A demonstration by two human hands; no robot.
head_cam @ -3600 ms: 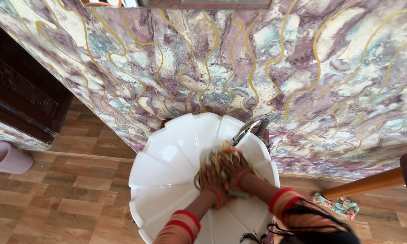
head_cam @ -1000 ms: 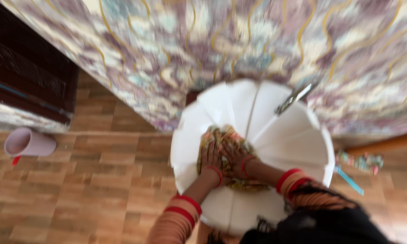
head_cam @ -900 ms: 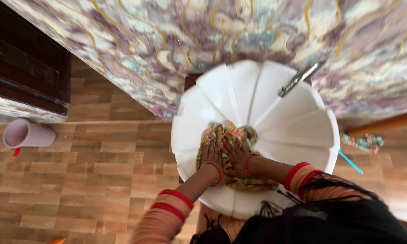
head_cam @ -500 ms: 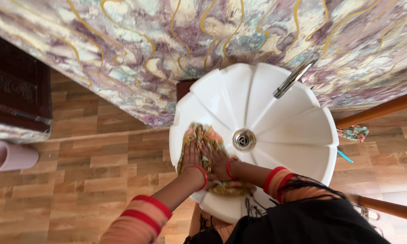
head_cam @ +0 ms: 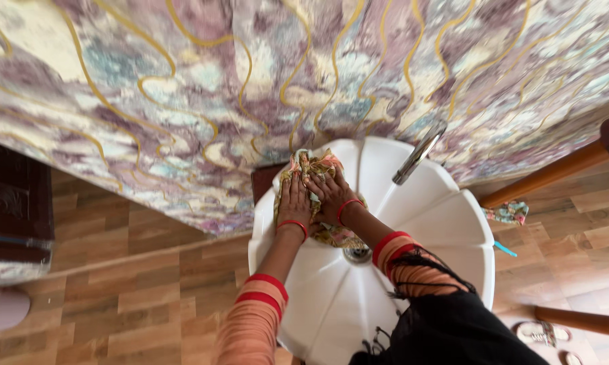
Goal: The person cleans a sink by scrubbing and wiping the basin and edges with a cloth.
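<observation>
A view straight down from a person's head onto a white, scalloped washbasin (head_cam: 446, 223) set against a wall with purple, cream and gold marbling (head_cam: 264, 74). Far to the left of the hands stands a dark wooden cabinet (head_cam: 10, 209), with brown wood-look floor tiles (head_cam: 115, 297) between it and the basin.

The left hand (head_cam: 293, 201) lies flat, palm down, fingers stretched out and close together, pressing on a patterned cloth (head_cam: 318, 165) of green, orange and cream. It grips nothing; it simply bears on the fabric. A red bangle circles the wrist, and a striped orange and red sleeve runs back toward the camera.

Just beside it, touching or nearly so, the right hand (head_cam: 331, 192) also rests on the cloth, fingers spread and slightly bent over a bunched fold near the basin's far rim. Whether it pinches the fabric cannot be told.

The cloth lies under both hands on the basin's left inner slope, reaching from the far rim down toward the metal drain (head_cam: 357, 255), which sits just below the right wrist.

To the right of the hands, a chrome tap (head_cam: 419, 154) slants over the basin. Further right, a wooden pole (head_cam: 547, 174) crosses the floor.
</observation>
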